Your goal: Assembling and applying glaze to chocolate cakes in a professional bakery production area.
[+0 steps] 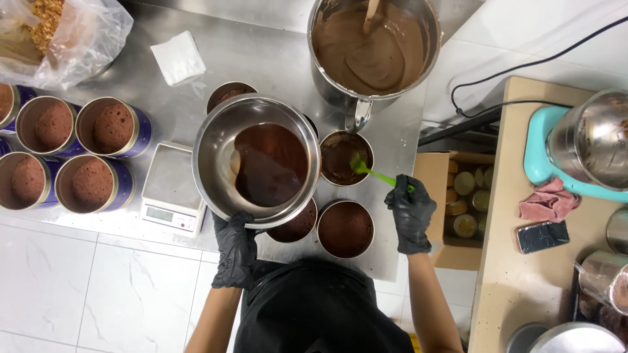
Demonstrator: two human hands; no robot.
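My left hand [234,252], in a black glove, grips the near rim of a steel bowl [212,140] holding dark brown liquid, lifted above the steel table. My right hand [411,210], also gloved in black, holds a green brush [367,169] whose head rests in a round tin of chocolate sponge [340,160]. Beneath and beside the bowl stand more round tins of dark sponge: one at the front right [345,229], one partly hidden under the bowl [297,225], one behind it [226,93].
A big pot of chocolate batter [369,46] stands at the back. A small white scale [171,189] sits left of the bowl. Several blue tins with sponge [91,183] line the left. A plastic bag [65,36], a folded white cloth [178,57], a box of jars [461,202], and a side counter [517,287] with a mixer surround.
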